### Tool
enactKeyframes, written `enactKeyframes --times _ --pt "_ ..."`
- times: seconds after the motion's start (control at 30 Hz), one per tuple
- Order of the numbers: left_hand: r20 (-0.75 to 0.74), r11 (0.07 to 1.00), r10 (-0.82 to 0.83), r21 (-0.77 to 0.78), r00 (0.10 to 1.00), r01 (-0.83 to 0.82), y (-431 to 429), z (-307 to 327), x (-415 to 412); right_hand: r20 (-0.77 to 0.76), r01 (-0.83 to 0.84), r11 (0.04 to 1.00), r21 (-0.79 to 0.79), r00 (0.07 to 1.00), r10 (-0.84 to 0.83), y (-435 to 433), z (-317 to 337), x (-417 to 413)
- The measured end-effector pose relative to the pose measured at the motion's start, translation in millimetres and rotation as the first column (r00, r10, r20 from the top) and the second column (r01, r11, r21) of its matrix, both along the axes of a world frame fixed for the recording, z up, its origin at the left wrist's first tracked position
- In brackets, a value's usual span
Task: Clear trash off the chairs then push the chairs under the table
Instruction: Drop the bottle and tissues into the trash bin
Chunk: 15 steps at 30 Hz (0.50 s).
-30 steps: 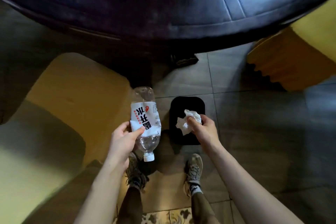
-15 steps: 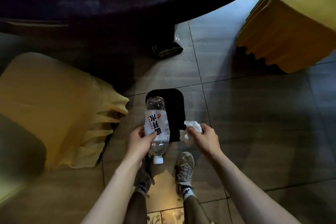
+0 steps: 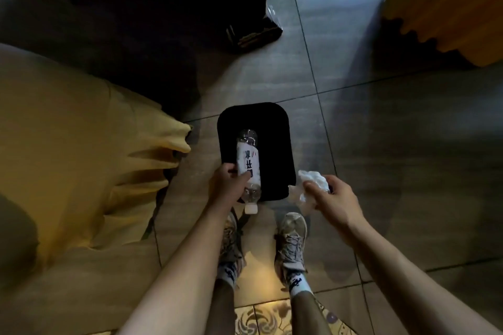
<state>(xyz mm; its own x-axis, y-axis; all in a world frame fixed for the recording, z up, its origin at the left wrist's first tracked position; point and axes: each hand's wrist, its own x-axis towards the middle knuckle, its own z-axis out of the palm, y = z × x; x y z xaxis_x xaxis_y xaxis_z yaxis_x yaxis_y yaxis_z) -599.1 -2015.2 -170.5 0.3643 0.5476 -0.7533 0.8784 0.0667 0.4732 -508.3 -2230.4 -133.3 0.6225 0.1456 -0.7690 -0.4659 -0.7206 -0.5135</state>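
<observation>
Since the earlier frame the left hand (image 3: 227, 185) had carried the clear plastic water bottle (image 3: 248, 168) over the black rectangular bin (image 3: 280, 128); the right hand (image 3: 330, 200), beside it, gripped crumpled white tissue (image 3: 310, 181). Best to release the bottle centrally.

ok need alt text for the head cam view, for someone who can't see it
Seen from above, a person's left hand holds a clear plastic water bottle over a black rectangular bin on grey floor tiles, while the right hand grips crumpled white tissue beside it. Yellow-covered chairs flank the scene.
</observation>
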Motion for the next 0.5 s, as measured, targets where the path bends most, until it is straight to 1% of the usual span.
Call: enactKeyframes --times 0.2,0.3,0.4,0.5 --pt "0.011 0.986 -0.145 0.084 0.989 0.143 23 4 -16 -0.016 -0.037 0.998 -0.042 0.999 0.036 22 -7 -1" --pt "-0.010 0.959 -0.240 0.150 0.971 0.238 39 10 -20 0.028 -0.120 0.990 -0.071 0.992 0.122 46 -21 4" --pt "0.016 0.939 -0.273 0.222 0.962 0.263 51 15 -25 0.080 -0.214 0.973 -0.085 0.972 0.221 71 -42 11" --pt "0.031 0.935 -0.262 0.255 0.965 0.246 57 22 -29 0.092 -0.217 0.974 -0.063 0.971 0.222 85 -49 15"
